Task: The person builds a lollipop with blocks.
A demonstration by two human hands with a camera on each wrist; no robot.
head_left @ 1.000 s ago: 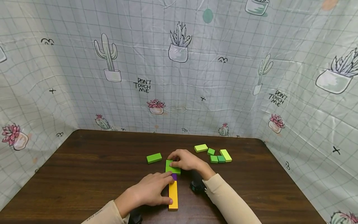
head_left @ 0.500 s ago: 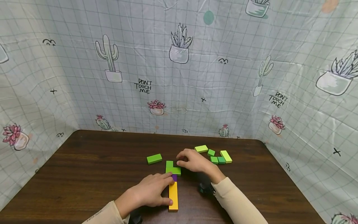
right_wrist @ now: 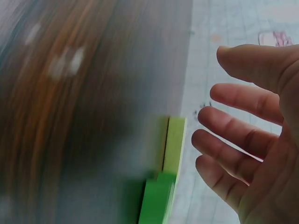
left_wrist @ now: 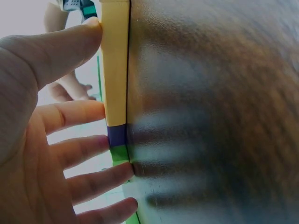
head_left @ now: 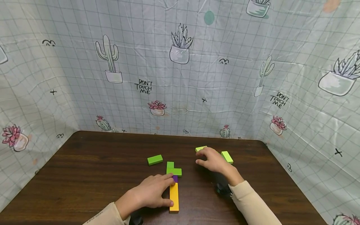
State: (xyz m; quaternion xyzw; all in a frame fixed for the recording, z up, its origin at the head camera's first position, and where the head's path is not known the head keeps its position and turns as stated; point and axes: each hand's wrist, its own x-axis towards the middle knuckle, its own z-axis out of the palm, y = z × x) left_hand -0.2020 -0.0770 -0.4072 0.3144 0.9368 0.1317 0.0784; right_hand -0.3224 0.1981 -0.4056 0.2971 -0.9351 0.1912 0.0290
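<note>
My left hand (head_left: pixel 150 191) lies beside a row of blocks, its thumb and fingertips touching them with the fingers nearly straight. In that row are a long yellow-orange block (head_left: pixel 174 198), a small purple block (head_left: pixel 175 179) and green blocks (head_left: pixel 176 172) at the far end. In the left wrist view the thumb meets the yellow block (left_wrist: pixel 115 70), and the fingers spread past the purple block (left_wrist: pixel 117 135). Holding nothing, my right hand (head_left: pixel 215 160) hovers near the loose blocks on the right, fingers relaxed. The right wrist view shows a green block (right_wrist: pixel 156 200) and a yellow-green block (right_wrist: pixel 175 144) beyond its fingertips.
A loose green block (head_left: pixel 155 160) lies left of the row's far end. Two yellow-green blocks, one at the back (head_left: pixel 200 149) and one at the right (head_left: pixel 227 157), flank my right hand, which hides smaller blocks. Patterned cloth (head_left: pixel 180 93) hangs behind the brown table (head_left: pixel 98 168).
My right hand has left the green blocks at the row's far end and moved right, over the loose blocks. My left hand has stayed on the row.
</note>
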